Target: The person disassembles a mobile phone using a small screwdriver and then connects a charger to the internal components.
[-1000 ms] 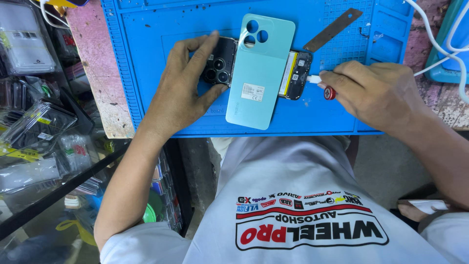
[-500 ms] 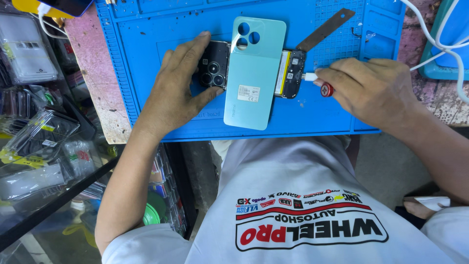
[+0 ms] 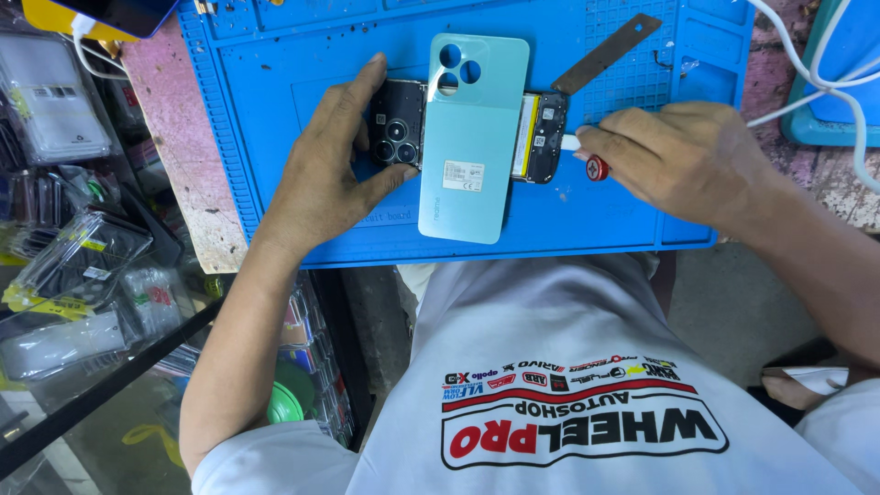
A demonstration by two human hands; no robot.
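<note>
- Your left hand (image 3: 335,160) lay spread and pressed flat on the opened phone (image 3: 399,124), its fingers over the black camera end and the thumb tucked under the phone's near edge.
- Your right hand (image 3: 683,156) was curled shut around a small screwdriver (image 3: 594,165) with a red cap, its white tip touching the phone's dark end beside the battery.
- Between your hands, the mint-green back cover (image 3: 472,137) lay loose across the phone's middle, camera holes pointing away from you.
- Everything rested on the blue mat (image 3: 275,82) covering the desk.
- Just beyond your right hand, a thin metal strip (image 3: 610,50) lay slanted on the mat.
- Farther right, white cables (image 3: 816,64) ran off the mat.
</note>
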